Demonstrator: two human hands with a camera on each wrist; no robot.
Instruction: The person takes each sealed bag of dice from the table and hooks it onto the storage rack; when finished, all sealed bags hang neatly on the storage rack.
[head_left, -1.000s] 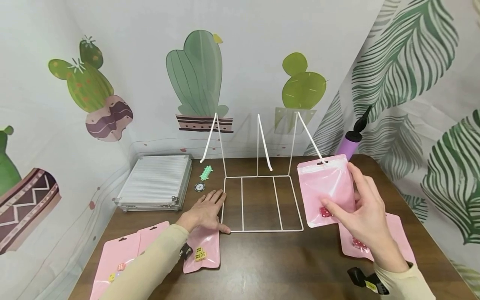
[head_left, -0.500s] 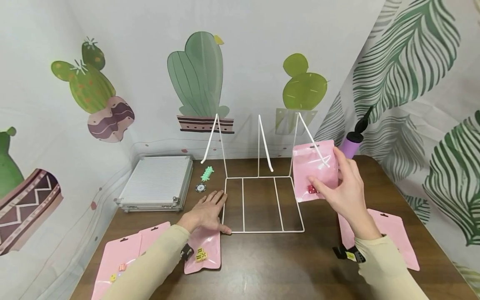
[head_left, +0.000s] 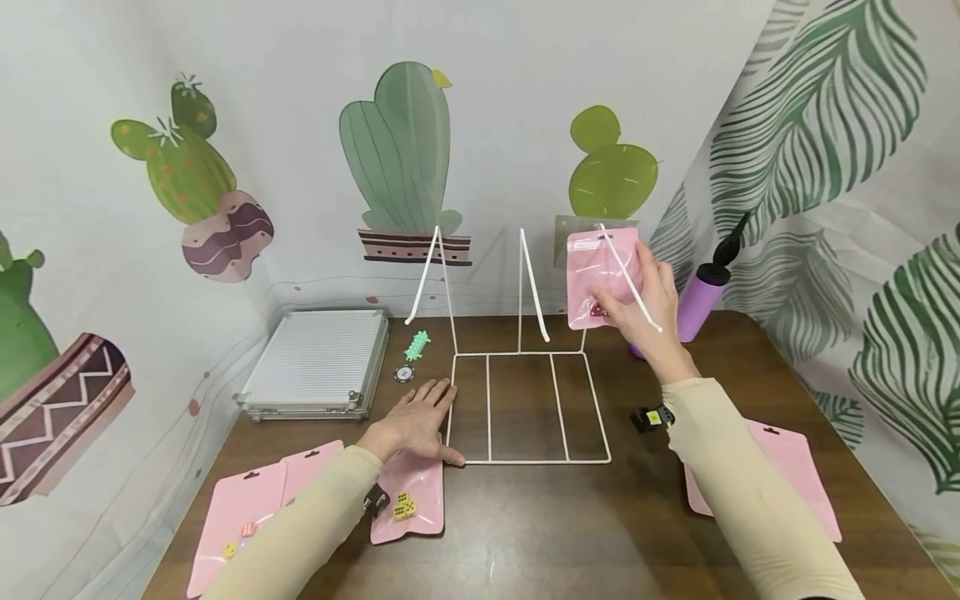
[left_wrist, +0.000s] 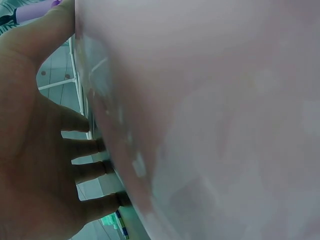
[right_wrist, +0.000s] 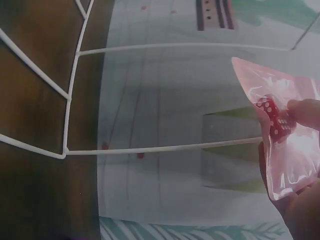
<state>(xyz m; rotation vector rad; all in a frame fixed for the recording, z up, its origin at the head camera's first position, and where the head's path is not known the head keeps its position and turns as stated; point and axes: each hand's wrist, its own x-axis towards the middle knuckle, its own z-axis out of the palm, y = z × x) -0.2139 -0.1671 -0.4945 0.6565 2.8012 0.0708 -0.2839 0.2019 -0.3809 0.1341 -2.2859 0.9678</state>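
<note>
A white wire display rack [head_left: 564, 417] with three long hooks stands mid-table. My right hand [head_left: 648, 292] pinches a pink zip bag [head_left: 588, 275] between thumb and fingers, high up near the back of the right hook [head_left: 630, 279]. The hook runs across the bag's front from its hang hole. Red dice [right_wrist: 274, 117] show through the film in the right wrist view. My left hand [head_left: 416, 425] lies with spread fingers at the rack base's left edge. Partly beneath it is another pink bag [head_left: 431, 517] with yellow dice [head_left: 404, 507], which fills most of the left wrist view.
Pink bags [head_left: 236, 508] with dice lie at front left, partly behind the left sleeve. Another pink bag [head_left: 795, 467] lies right. A silver case [head_left: 318, 358], green toy piece [head_left: 417, 345] and poker chip [head_left: 404, 373] sit back left. A purple pump [head_left: 699, 304] stands back right.
My right hand has moved the pink bag up, back and to the left along the right hook. My left hand has stayed in place.
</note>
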